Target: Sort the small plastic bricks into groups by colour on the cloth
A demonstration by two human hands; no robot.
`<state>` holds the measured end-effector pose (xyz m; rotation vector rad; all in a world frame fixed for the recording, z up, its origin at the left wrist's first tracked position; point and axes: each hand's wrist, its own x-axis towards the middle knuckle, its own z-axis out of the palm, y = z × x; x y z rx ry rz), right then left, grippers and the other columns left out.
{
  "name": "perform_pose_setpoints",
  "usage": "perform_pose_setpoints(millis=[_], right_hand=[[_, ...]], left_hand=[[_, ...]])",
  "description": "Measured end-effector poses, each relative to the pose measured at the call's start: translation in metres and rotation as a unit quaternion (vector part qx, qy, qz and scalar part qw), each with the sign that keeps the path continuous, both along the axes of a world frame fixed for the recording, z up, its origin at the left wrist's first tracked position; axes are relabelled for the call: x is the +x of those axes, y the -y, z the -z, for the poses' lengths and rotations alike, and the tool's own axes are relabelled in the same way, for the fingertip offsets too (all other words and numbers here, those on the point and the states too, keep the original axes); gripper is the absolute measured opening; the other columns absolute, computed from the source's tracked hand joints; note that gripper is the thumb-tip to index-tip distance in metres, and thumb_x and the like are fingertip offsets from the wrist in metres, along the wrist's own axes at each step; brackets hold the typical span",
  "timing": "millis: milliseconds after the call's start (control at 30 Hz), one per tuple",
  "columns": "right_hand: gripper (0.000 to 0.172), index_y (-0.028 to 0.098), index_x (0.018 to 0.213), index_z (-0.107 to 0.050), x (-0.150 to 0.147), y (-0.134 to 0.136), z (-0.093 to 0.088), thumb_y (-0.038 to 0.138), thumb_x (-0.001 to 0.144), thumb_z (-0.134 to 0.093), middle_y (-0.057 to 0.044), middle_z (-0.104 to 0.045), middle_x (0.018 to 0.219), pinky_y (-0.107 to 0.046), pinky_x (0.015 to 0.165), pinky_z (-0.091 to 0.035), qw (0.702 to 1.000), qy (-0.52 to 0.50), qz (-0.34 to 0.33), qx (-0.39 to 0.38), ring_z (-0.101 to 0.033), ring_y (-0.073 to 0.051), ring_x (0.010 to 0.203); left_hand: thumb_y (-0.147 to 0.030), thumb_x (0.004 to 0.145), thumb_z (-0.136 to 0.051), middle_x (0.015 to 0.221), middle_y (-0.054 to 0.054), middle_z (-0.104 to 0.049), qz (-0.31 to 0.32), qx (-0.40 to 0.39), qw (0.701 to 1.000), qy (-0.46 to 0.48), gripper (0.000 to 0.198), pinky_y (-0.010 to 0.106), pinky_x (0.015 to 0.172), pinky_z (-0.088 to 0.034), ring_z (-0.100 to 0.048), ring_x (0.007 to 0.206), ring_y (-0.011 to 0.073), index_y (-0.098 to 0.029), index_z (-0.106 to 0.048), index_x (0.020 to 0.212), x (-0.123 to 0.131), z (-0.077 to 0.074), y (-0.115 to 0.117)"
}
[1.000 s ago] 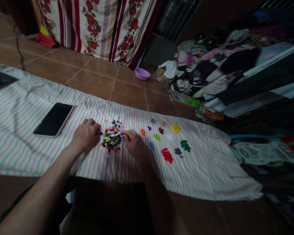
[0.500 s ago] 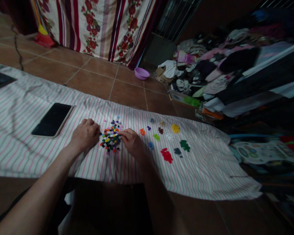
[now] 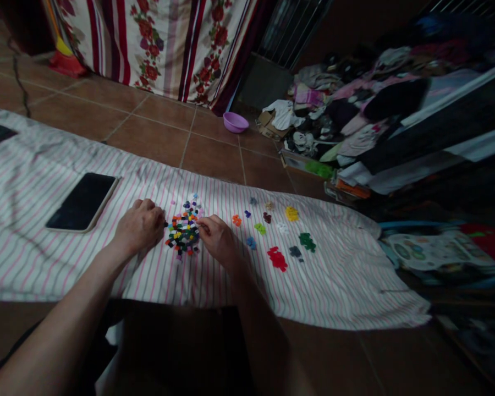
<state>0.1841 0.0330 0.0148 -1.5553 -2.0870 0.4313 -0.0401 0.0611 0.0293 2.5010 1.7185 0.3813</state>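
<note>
Coloured pieces (image 3: pixel 183 234) lie heaped between left hand (image 3: pixel 139 225) and right hand (image 3: pixel 216 239); I cannot tell either grip's state.

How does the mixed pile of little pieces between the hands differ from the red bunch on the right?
The mixed pile holds many colours; the red bunch is one colour. The mixed pile is larger than the red bunch. The left hand and right hand closely flank the mixed pile; the red bunch lies apart from them. Both are small pieces on the striped cloth.
</note>
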Motion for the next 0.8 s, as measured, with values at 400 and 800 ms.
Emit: perform_pose_setpoints(millis=[400, 800], right_hand=[[0.019, 0.02, 0.094, -0.072, -0.0012, -0.0006, 0.0047, 0.018, 0.095, -0.053, -0.006, -0.067, 0.091, -0.027, 0.081, -0.049, 1.0, -0.014, 0.014, 0.009, -0.064, -0.017, 0.089], [0.018, 0.019, 0.092, -0.068, 0.0065, -0.0014, -0.0002, 0.015, 0.091, -0.051, -0.006, -0.072, 0.092, -0.028, 0.078, -0.051, 0.997, -0.051, 0.051, 0.003, -0.068, -0.018, 0.083]], left_hand=[[-0.024, 0.086, -0.047, 0.099, 0.015, -0.066, -0.002, -0.015, 0.999, -0.046, 0.026, 0.041, 0.081, -0.049, -0.06, 0.093, 0.0283, -0.016, -0.072, 0.089, 0.0014, -0.0085, 0.0008], [-0.024, 0.087, -0.045, 0.099, 0.017, -0.066, 0.0, -0.006, 0.999, -0.039, 0.029, 0.041, 0.081, -0.05, -0.06, 0.092, 0.0284, -0.013, -0.072, 0.089, 0.0013, -0.0047, 0.0007]])
